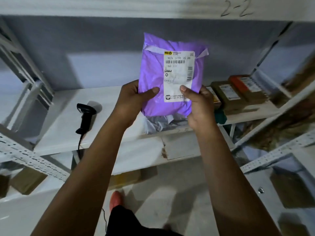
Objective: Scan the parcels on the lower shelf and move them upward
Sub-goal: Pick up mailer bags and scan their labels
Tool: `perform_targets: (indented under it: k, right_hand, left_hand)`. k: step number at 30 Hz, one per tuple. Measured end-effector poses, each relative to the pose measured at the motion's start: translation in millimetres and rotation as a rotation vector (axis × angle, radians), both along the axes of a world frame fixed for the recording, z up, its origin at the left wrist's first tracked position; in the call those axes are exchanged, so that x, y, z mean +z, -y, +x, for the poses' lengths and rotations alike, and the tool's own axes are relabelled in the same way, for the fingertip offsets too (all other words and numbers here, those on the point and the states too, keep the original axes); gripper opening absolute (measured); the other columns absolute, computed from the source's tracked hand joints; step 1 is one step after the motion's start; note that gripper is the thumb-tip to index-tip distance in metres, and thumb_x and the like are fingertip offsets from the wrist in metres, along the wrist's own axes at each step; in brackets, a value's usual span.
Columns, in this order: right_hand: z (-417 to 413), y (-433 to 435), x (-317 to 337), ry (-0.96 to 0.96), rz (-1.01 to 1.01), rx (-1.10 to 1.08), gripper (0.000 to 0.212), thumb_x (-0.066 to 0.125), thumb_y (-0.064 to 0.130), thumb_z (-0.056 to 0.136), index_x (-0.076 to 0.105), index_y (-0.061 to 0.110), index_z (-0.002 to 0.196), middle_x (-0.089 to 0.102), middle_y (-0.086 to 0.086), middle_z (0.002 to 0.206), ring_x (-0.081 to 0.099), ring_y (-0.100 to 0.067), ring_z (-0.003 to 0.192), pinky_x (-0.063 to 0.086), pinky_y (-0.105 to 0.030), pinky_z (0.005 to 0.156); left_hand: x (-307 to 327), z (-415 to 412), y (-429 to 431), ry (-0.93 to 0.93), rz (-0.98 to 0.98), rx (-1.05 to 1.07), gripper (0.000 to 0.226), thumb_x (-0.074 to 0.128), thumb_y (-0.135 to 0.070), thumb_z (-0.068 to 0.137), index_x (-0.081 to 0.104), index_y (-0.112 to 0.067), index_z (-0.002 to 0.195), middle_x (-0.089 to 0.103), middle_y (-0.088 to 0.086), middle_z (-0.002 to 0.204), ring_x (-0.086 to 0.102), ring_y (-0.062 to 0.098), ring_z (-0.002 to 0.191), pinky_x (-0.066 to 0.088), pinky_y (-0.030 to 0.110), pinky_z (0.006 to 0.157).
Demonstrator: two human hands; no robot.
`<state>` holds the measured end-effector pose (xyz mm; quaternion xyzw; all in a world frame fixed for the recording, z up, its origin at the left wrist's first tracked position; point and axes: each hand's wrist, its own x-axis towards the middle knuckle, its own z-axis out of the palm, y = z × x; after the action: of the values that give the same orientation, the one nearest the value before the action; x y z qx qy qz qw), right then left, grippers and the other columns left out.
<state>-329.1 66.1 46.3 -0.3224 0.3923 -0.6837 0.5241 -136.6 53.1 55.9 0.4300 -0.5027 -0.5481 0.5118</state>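
Holding a purple parcel [170, 77] upright over the middle of the white shelf [64, 133], the person grips its lower part from both sides. The left hand [134, 99] curls round the lower left edge, thumb pressed on the front and fingers hidden behind. The right hand [198, 106] clasps the lower right edge likewise, its thumb lying on the white shipping label [179, 74], which faces the camera with its barcode near the top. Just beneath the parcel a crumpled grey bag [158, 124] lies at the shelf's front edge. A black handheld scanner [86, 116] lies toward the left of the shelf, well apart from both hands, its cable dropping over the front edge. Brown cardboard boxes [228, 94] and an orange-topped box [243, 85] sit toward the right end. The beam [153, 5] above bears a handwritten "2-2". More brown boxes [27, 183] rest on the lower shelf [34, 210] at the left.
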Motion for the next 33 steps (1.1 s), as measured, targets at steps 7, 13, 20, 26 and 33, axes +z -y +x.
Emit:
perform_targets:
  k: [7, 13, 20, 26, 33]
  right_hand:
    - [-44, -37, 43, -0.021, -0.098, -0.012, 0.043, 0.076, -0.003, 0.071, 0.072, -0.001, 0.113, 0.073, -0.024, 0.113, 0.07, -0.043, 0.106, 0.057, -0.054, 0.092]
    - [-58, -45, 96, -0.101, -0.162, -0.051, 0.028, 0.07, -0.012, 0.08, 0.076, 0.004, 0.102, 0.077, -0.017, 0.1, 0.075, -0.034, 0.092, 0.059, -0.04, 0.077]
    - [-62, -37, 170, -0.207, -0.239, -0.113, 0.027, 0.068, -0.012, 0.082, 0.076, 0.008, 0.098, 0.078, -0.009, 0.093, 0.076, -0.025, 0.085, 0.059, -0.033, 0.074]
    - [-79, 6, 234, -0.335, -0.271, -0.123, 0.032, 0.071, -0.002, 0.082, 0.073, 0.005, 0.113, 0.076, -0.013, 0.109, 0.074, -0.03, 0.101, 0.06, -0.043, 0.092]
    - [-115, 86, 306, -0.66, -0.169, -0.177, 0.044, 0.072, -0.002, 0.082, 0.067, 0.004, 0.125, 0.069, -0.011, 0.124, 0.068, -0.029, 0.111, 0.056, -0.045, 0.097]
  left_hand:
    - [43, -47, -49, 0.015, -0.105, 0.047, 0.004, 0.077, -0.009, 0.089, 0.074, -0.01, 0.091, 0.079, 0.002, 0.088, 0.073, 0.013, 0.074, 0.05, 0.019, 0.055]
    - [91, -58, -58, 0.002, -0.216, 0.051, 0.012, 0.077, -0.009, 0.089, 0.076, -0.003, 0.099, 0.079, 0.01, 0.095, 0.073, 0.02, 0.08, 0.052, 0.024, 0.06]
    - [164, -66, -47, 0.009, -0.392, 0.143, 0.026, 0.079, -0.002, 0.086, 0.073, -0.008, 0.111, 0.08, 0.001, 0.095, 0.075, 0.015, 0.083, 0.061, 0.03, 0.072]
    - [233, -86, -15, 0.195, -0.477, 0.34, 0.06, 0.084, -0.014, 0.082, 0.056, -0.022, 0.135, 0.073, 0.001, 0.109, 0.072, 0.011, 0.094, 0.062, 0.03, 0.077]
    - [297, -116, 48, 0.409, -0.401, 0.494, 0.056, 0.077, -0.003, 0.073, 0.065, -0.021, 0.124, 0.074, 0.006, 0.101, 0.068, 0.016, 0.071, 0.048, 0.016, 0.047]
